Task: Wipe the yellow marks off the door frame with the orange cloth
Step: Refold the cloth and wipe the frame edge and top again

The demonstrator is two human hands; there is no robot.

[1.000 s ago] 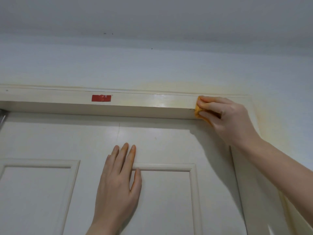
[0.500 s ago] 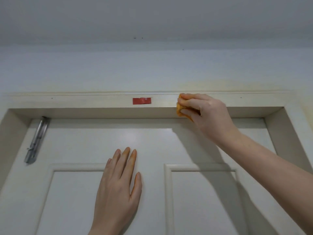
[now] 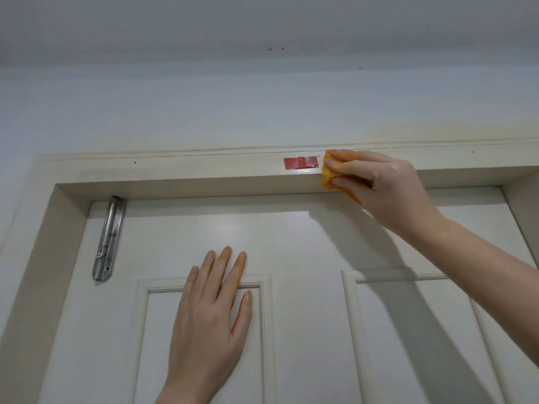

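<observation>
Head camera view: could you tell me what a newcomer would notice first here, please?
Probably the orange cloth, bunched in the right hand against the door frame, beside a strip of red tape. The left hand lies flat on the white door, with a metal bolt at the upper left.

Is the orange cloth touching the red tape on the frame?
Apart. The head view shows a thin strip of bare door frame between the orange cloth, held in the right hand, and the right end of the red tape.
</observation>
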